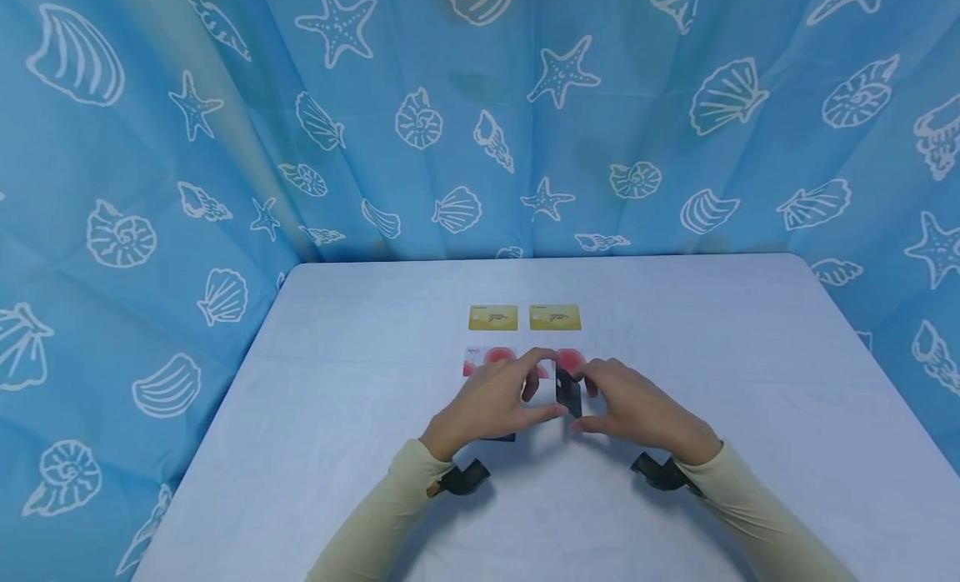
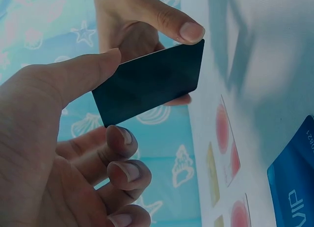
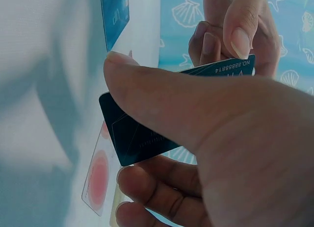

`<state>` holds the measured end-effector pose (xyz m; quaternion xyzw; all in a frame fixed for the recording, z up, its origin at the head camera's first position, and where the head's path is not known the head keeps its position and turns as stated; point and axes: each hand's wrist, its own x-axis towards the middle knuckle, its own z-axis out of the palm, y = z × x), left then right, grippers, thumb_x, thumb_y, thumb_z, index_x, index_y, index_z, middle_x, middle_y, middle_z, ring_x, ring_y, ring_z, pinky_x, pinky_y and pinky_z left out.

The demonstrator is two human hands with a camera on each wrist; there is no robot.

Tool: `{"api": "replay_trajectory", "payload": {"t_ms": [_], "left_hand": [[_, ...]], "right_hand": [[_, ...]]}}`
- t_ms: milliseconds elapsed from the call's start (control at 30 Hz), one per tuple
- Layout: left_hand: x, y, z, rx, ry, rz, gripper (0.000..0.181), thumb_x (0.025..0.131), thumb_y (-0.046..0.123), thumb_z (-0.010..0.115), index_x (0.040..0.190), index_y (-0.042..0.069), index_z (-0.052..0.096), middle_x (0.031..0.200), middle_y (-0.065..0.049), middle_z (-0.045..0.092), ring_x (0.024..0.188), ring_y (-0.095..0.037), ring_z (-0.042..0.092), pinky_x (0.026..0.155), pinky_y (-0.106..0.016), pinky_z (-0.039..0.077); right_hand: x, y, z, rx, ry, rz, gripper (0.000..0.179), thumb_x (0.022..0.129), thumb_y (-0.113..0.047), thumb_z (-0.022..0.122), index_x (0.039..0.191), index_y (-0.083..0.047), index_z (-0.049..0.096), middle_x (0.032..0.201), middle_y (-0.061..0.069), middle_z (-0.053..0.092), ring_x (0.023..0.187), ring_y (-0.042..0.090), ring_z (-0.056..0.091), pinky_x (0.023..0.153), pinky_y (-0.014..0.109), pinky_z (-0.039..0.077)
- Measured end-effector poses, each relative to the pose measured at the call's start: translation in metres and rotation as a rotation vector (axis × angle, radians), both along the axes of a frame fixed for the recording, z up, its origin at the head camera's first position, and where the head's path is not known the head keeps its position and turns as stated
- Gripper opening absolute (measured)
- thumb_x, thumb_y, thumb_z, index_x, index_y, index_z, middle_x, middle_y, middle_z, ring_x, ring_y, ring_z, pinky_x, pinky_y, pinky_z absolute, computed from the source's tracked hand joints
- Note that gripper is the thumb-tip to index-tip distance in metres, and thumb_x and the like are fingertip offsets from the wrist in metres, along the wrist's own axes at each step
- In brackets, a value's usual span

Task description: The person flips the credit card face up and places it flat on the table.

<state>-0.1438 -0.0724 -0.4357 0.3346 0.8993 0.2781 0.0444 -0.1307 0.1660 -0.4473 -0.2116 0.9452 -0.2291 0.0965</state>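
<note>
Both hands hold one dark card [image 1: 568, 392] on edge above the table, in front of me. My left hand [image 1: 491, 398] pinches its left end between thumb and fingers. From the other side, my right hand [image 1: 637, 407] grips it with the thumb along one long edge and fingers at the opposite one. In the left wrist view the card's plain dark face [image 2: 152, 85] shows; its other side [image 3: 140, 138] carries fine lines and a printed number in the right wrist view. A blue VIP card [image 2: 294, 175] lies on the table, mostly hidden under my left hand in the head view.
Two yellow cards [image 1: 492, 318] lie side by side farther back on the white table [image 1: 337, 357]. In front of them are two white cards with red circles [image 1: 480, 358], partly covered by my hands. A blue shell-patterned curtain [image 1: 465, 148] hangs behind the table.
</note>
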Motion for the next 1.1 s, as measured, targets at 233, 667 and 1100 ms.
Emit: {"api": "replay_trajectory", "payload": {"t_ms": [233, 667, 1100], "left_hand": [[0.0004, -0.0020, 0.0013, -0.015, -0.027, 0.009, 0.067, 0.091, 0.052, 0.075, 0.146, 0.023, 0.051, 0.083, 0.007, 0.059, 0.061, -0.005, 0.050, 0.053, -0.019, 0.043], [-0.0010, -0.0041, 0.0052, -0.074, -0.027, 0.044, 0.066, 0.090, 0.054, 0.075, 0.144, 0.023, 0.054, 0.085, 0.006, 0.061, 0.069, -0.006, 0.053, 0.055, -0.020, 0.045], [-0.0014, -0.0048, 0.0064, -0.102, -0.024, 0.049, 0.065, 0.090, 0.054, 0.075, 0.143, 0.023, 0.055, 0.083, 0.007, 0.061, 0.070, -0.007, 0.054, 0.056, -0.021, 0.044]], "right_hand": [[0.0003, 0.0006, 0.0013, 0.014, 0.012, 0.003, 0.066, 0.076, -0.034, 0.093, 0.129, -0.009, 0.062, 0.095, 0.001, 0.059, 0.088, 0.016, 0.051, 0.070, 0.028, 0.045], [-0.0006, 0.0028, 0.0037, 0.044, 0.042, 0.001, 0.067, 0.075, -0.037, 0.093, 0.128, -0.009, 0.064, 0.099, 0.001, 0.061, 0.092, 0.017, 0.052, 0.071, 0.030, 0.047], [0.0003, 0.0050, 0.0071, 0.101, 0.056, -0.007, 0.070, 0.073, -0.037, 0.094, 0.129, -0.007, 0.064, 0.101, 0.003, 0.064, 0.091, 0.018, 0.054, 0.076, 0.033, 0.050]]}}
